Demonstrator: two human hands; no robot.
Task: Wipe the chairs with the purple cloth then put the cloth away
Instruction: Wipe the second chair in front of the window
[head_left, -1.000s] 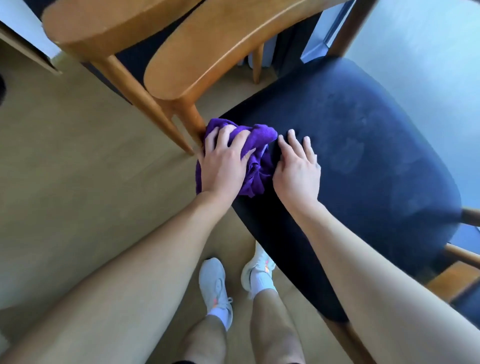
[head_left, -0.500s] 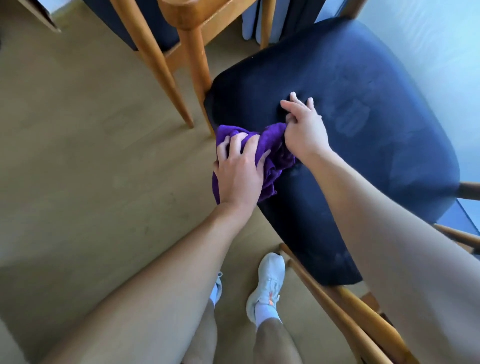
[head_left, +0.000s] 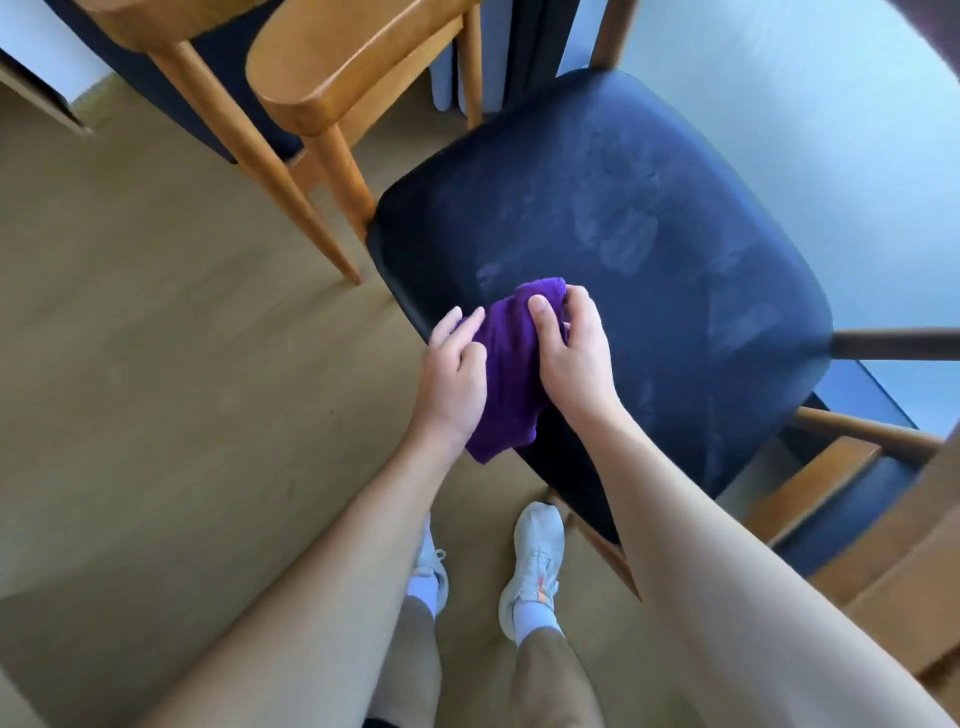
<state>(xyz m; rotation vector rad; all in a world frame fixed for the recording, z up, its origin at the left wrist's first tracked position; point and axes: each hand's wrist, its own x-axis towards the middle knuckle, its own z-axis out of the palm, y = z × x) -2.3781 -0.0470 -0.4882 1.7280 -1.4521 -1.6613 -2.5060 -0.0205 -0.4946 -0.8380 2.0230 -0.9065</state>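
Transfer of the purple cloth from one hand to both, at the near left edge of the dark blue chair seat. One second earlier the left hand pressed the bunched cloth flat at the seat's far left corner, beside the wooden leg, while the right hand lay flat on the upholstery. Half a second earlier the right hand had begun to pinch the cloth's edge. Now the cloth has travelled down the left edge and is gathered between the hands, its lower end hanging over the seat rim above the floor. The right hand is clamped on the cloth, thumb on top and fingers curled round the far end. The left hand lies against its left side with fingers nearly straight, its thumb hidden. Pale smears remain across the middle of the seat, so this reads as a regrip between strokes rather than the end of wiping. A second wooden chair stands just beyond.
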